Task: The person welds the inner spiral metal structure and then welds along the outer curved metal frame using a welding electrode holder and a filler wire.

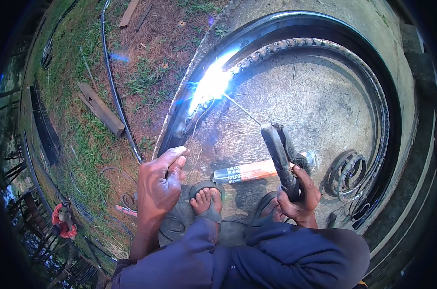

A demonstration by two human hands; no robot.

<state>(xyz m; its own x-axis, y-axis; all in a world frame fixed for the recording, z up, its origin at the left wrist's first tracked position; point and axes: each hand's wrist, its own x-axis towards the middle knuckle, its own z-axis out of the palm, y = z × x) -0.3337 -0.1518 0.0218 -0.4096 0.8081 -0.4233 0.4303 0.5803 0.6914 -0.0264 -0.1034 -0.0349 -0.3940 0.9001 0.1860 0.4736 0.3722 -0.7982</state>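
Observation:
My right hand (301, 195) is wrapped round a dark welding electrode holder (274, 149). From its jaws a thin welding electrode (242, 107) slants up and left into a blinding arc (211, 86). The arc burns at the left part of a large curved black metal rim (343, 21) with a toothed inner band (319, 42); glare hides the joint itself. My left hand (161, 180) is closed in a pinch on a thin metal rod (198, 123), which rises from the fingers toward the glare.
A printed welding-rod packet (245, 172) lies on the concrete before my sandalled feet (208, 202). At the right, metal rings (348, 171) are stacked inside the rim. Left of the slab's edge are grass, a wooden plank (102, 110) and a long dark hose (111, 77).

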